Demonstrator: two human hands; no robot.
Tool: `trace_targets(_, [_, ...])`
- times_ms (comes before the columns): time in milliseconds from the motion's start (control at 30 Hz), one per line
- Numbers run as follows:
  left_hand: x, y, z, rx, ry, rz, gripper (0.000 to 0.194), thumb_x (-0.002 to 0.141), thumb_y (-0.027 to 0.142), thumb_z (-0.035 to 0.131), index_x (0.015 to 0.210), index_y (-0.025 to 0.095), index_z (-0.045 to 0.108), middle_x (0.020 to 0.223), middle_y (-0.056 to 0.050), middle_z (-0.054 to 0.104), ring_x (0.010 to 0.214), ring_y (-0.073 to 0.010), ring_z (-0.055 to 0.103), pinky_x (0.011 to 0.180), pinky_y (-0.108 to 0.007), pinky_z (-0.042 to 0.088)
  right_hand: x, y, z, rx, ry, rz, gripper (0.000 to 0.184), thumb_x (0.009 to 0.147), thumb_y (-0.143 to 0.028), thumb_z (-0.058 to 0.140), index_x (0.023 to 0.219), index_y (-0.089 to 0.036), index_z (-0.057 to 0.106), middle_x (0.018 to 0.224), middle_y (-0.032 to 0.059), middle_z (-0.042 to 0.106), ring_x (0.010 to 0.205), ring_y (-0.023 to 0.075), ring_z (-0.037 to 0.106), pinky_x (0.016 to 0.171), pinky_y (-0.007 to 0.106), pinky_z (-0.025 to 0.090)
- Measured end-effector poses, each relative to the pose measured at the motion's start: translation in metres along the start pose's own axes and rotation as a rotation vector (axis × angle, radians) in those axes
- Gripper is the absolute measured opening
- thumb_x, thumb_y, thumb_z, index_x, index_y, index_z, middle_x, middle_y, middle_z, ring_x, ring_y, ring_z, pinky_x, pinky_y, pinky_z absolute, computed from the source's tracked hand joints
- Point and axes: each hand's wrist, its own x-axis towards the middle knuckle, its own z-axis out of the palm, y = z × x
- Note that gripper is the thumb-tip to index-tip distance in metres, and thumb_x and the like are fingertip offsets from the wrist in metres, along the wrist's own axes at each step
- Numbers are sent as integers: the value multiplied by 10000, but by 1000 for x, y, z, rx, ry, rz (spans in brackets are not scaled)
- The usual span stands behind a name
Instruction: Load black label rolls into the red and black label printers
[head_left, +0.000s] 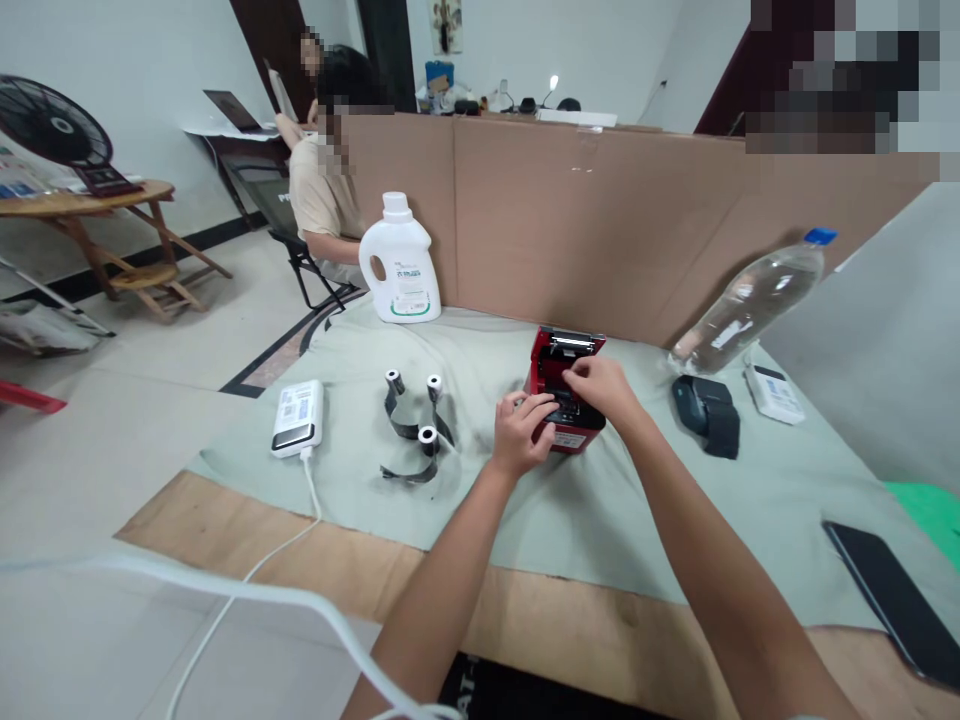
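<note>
A small red printer (564,345) with its lid up stands on the pale green cloth (615,500). My left hand (521,432) grips its near left side, fingers curled round the body. My right hand (600,388) reaches over the open top, fingers bent and pinched down into the paper bay; what they hold is hidden. Left of the printer lie three small paper rolls (417,410) with dark strips of tape trailing from them.
A white power bank (298,418) with a white cable lies at the left. At the back stand a white detergent jug (399,262) and a cardboard wall (600,210). On the right: a clear bottle (750,300), a black device (706,412), a white device (774,392), a dark phone (892,600). A person sits beyond.
</note>
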Motion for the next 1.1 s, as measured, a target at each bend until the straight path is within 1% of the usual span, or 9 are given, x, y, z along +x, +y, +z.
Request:
trace_targets(67, [0,2,-1,-1,2,7,338,922,318,533,1166,235,753,1263,-20,743,1147,-286,516,1040,-454,403,2,12,1,202,341,60,221,879,-399,601,835,-197,678,899,79,743,804,217,646,784,347,479])
trace_targets(133, [0,3,-1,4,2,13,340,928,315,535,1188,240,740,1282,-26,734,1160,-285,512,1044,-454,396,9,22,4,432,512,64,285,852,-460,608,956,-199,651,1031,90,729,854,210,631,813,355,493])
trace_targets(267, [-1,4,-2,20,-20,28,304,933,292,527,1149,234,734,1288,-36,729,1179,-279,514,1047,-459,384,19,27,17,822,421,44,340,842,-556,585,930,-228,598,912,28,669,802,180,585,722,309,485])
trace_targets(333, [-1,4,-3,33,-42,33,259,939,282,523,1072,240,741,1291,-29,729,1188,-278,516,1042,-463,380,11,27,23,885,433,68,340,834,-570,592,854,-230,588,831,0,622,774,168,555,682,284,451])
trace_targets(433, [-1,4,-3,52,-58,36,229,942,285,528,1007,244,743,1303,-25,725,1211,-281,514,1049,-471,373,-12,30,32,958,456,113,274,774,-484,651,835,-218,625,934,10,645,832,163,560,687,271,428])
trace_targets(533, [-1,5,-3,59,-51,58,270,953,286,517,1085,244,748,1281,-24,736,1210,-279,520,1058,-476,365,-34,34,43,1055,449,166,259,708,-371,662,919,-223,666,1063,21,661,903,174,584,761,291,457])
trace_targets(767, [-2,4,-5,137,-75,109,407,985,304,482,1320,254,707,1319,-34,722,1197,-285,521,1068,-481,350,-47,35,60,1281,402,228,527,649,-311,670,1172,-252,626,1259,43,644,1224,238,572,1095,407,417])
trace_targets(933, [0,6,-6,140,-73,120,425,997,285,464,1362,272,682,1361,-31,698,1242,-285,496,1085,-469,339,-53,38,64,1345,312,221,555,670,-310,665,1222,-272,627,1304,36,648,1266,254,564,1152,446,390])
trace_targets(1100, [3,2,-4,116,-34,-13,530,1006,372,424,1496,208,546,1456,-88,617,1340,-295,461,1125,-454,331,-57,37,65,1332,290,187,536,718,-323,646,1252,-284,630,1334,30,648,1297,253,555,1161,438,395])
